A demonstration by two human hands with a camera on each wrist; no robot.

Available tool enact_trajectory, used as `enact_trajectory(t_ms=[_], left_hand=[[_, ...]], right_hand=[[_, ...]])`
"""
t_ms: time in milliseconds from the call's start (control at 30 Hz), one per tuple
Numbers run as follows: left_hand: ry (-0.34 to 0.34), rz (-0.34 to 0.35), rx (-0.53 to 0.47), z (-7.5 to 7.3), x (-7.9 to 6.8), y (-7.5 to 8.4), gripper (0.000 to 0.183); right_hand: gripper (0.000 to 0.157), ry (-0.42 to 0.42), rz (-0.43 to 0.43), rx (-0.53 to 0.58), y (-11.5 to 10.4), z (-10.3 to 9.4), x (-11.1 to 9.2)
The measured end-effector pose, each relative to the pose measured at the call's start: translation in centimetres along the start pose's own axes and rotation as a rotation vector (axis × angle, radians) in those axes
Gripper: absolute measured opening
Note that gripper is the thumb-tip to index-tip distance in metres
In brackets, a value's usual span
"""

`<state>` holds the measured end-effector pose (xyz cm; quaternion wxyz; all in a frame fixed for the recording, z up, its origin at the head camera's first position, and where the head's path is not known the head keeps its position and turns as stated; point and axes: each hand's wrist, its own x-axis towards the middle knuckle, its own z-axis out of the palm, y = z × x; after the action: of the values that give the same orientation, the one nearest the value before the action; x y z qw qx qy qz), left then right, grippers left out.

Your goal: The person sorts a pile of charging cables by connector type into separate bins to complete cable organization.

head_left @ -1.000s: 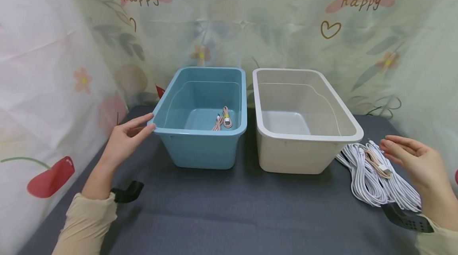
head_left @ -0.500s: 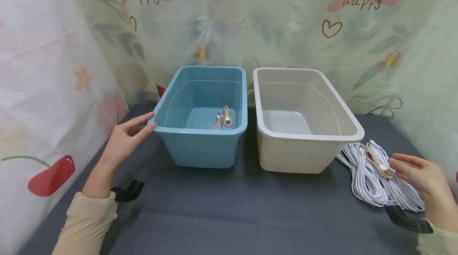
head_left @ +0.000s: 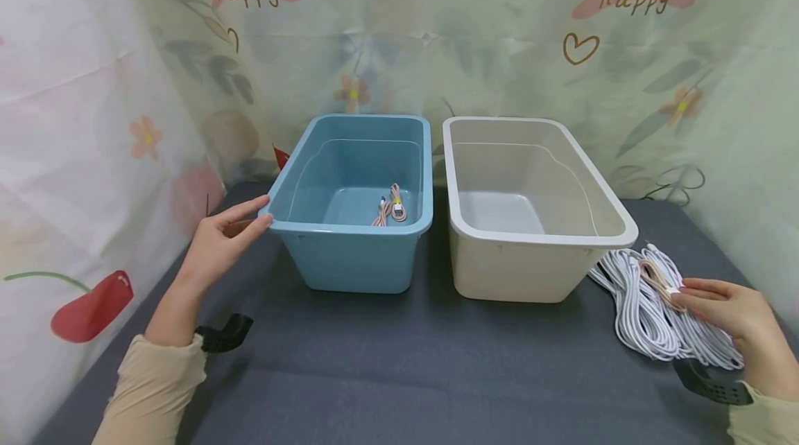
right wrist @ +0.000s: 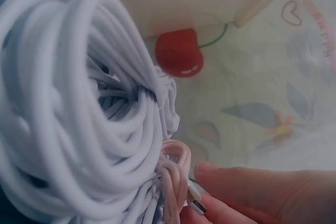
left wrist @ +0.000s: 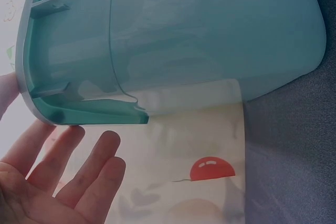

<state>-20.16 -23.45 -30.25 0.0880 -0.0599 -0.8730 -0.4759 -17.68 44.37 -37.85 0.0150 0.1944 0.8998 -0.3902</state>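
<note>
My left hand (head_left: 215, 247) touches the near-left corner of the blue bin (head_left: 349, 258), thumb and forefinger at its rim and the other fingers loosely extended in the left wrist view. Far right, my right hand (head_left: 733, 313) pinches a small coiled pink USB cable (head_left: 654, 278) near its connector (right wrist: 197, 205). That cable lies on a large bundle of white cable (head_left: 643, 320), which the right wrist view shows as thick loops (right wrist: 79, 103). Inside the blue bin lie pink coiled cables (head_left: 397, 204), one with a yellow tie.
A beige bin (head_left: 512, 272) stands right of the blue one, between it and the white bundle. Both bins rest on a dark cloth (head_left: 374, 362). Printed curtains (head_left: 499, 50) enclose the back and sides. A black wrist strap piece (head_left: 711, 382) sits below the right hand.
My right hand has lowered to the white bundle and its fingers have closed in on the pink cable's connector. The left hand stays at the blue bin's rim.
</note>
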Motion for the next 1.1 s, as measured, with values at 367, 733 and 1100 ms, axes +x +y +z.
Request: enact_trajectory(t_ms=[367, 733, 1100], left_hand=[[0.005, 0.002, 0.010, 0.1, 0.0, 0.0, 0.052], [0.006, 0.012, 0.006, 0.1, 0.1, -0.1, 0.052], [0.018, 0.010, 0.020, 0.1, 0.0, -0.4, 0.052]], right_hand=[[0.065, 0.088, -0.004, -0.063, -0.4, 0.1, -0.7], [0.057, 0.102, 0.010, -0.073, -0.6, 0.3, -0.8], [0.053, 0.170, -0.001, -0.083, -0.9, 0.5, -1.0]])
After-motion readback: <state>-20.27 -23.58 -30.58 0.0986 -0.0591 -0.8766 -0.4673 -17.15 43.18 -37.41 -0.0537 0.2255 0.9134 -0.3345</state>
